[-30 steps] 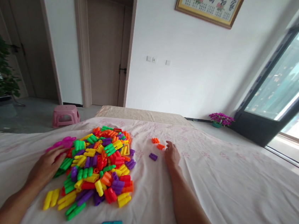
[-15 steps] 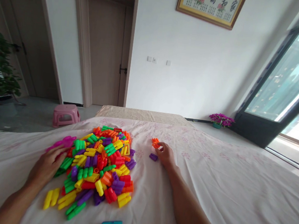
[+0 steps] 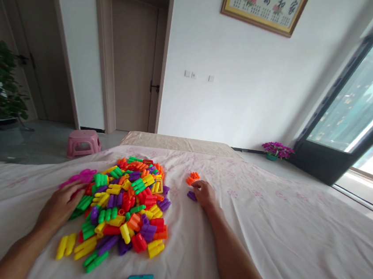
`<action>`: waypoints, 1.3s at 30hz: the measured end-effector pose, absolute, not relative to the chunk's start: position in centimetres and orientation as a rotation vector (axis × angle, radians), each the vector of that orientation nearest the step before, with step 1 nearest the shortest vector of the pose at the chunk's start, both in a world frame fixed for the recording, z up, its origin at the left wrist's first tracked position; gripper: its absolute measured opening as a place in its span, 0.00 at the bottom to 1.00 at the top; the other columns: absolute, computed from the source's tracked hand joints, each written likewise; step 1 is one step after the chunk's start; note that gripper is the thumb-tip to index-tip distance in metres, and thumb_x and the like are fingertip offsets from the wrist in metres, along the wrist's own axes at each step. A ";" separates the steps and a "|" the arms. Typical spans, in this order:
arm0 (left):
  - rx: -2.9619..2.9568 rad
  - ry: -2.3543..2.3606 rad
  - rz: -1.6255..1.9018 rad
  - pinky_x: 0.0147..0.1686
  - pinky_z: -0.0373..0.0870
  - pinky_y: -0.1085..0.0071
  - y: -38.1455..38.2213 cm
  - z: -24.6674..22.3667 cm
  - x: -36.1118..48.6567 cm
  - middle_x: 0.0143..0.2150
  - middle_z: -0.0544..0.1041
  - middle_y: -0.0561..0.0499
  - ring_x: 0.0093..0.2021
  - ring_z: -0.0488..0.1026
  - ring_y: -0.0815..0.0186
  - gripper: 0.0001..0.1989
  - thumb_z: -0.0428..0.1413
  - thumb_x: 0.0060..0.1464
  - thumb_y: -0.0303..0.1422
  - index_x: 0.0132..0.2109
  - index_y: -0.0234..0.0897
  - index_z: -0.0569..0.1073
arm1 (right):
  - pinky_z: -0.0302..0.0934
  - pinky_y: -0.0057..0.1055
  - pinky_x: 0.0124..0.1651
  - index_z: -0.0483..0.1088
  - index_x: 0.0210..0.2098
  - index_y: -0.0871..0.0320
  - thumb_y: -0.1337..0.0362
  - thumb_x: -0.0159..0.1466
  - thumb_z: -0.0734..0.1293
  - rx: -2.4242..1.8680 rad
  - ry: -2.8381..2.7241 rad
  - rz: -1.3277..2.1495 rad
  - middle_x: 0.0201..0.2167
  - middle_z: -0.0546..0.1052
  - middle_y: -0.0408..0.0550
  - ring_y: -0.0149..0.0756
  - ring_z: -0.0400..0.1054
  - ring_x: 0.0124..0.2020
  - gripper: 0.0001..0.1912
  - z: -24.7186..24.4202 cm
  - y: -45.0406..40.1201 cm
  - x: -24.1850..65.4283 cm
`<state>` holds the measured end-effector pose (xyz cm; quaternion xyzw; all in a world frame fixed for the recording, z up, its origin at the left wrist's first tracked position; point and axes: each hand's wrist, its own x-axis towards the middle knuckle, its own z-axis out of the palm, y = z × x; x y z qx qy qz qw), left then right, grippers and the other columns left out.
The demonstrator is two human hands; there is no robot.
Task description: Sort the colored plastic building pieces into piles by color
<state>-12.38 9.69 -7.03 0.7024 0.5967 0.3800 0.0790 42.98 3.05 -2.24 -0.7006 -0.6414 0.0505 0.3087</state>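
My left hand [image 3: 61, 202] rests at the left edge of a heap of plastic building blocks [image 3: 126, 204]. Its fingers are stretched out over a pink flower-shaped piece [image 3: 80, 178] and beside green blocks [image 3: 82, 204]. My right hand [image 3: 205, 194] is on the cloth right of the heap, fingers bent but apart, with nothing visibly held. Its fingertips are by two orange blocks [image 3: 192, 178] lying close together; whether they touch is unclear. Just below the fingers lies a purple block [image 3: 192, 195], partly covered by the hand.
A blue square frame [image 3: 140, 278] lies at the near edge. The white flowered cloth [image 3: 263, 236] has wrinkles and spreads wide to the right. Beyond it stand a pink stool [image 3: 84, 143], a potted purple flower [image 3: 277, 150] and a closed door [image 3: 131, 62].
My right hand has drawn slightly back from the orange blocks, and its thumb-and-finger loop no longer shows. The left hand stays in place. The view has shifted a little.
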 end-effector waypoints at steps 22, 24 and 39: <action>2.089 1.802 1.135 0.69 0.65 0.55 9.8 -7.3 -12.5 0.61 0.80 0.39 0.63 0.74 0.51 0.29 0.47 0.61 0.49 0.56 0.36 0.79 | 0.62 0.31 0.47 0.81 0.48 0.53 0.62 0.62 0.70 -2.048 -1.774 0.130 0.47 0.80 0.49 0.42 0.73 0.50 0.15 0.2 0.3 43.0; 2.083 1.808 1.123 0.69 0.64 0.55 9.8 -7.3 -12.5 0.61 0.79 0.38 0.64 0.73 0.51 0.30 0.47 0.61 0.49 0.56 0.34 0.79 | 0.62 0.32 0.46 0.80 0.50 0.53 0.63 0.63 0.69 -2.143 -1.643 0.059 0.49 0.79 0.51 0.43 0.73 0.51 0.17 0.3 0.0 43.4; 2.077 1.795 1.126 0.69 0.64 0.55 9.5 -6.9 -12.2 0.61 0.79 0.38 0.64 0.73 0.50 0.28 0.48 0.60 0.48 0.55 0.35 0.80 | 0.64 0.30 0.43 0.82 0.42 0.54 0.61 0.63 0.74 -1.498 -2.004 0.357 0.38 0.82 0.46 0.36 0.74 0.38 0.08 0.5 0.2 36.3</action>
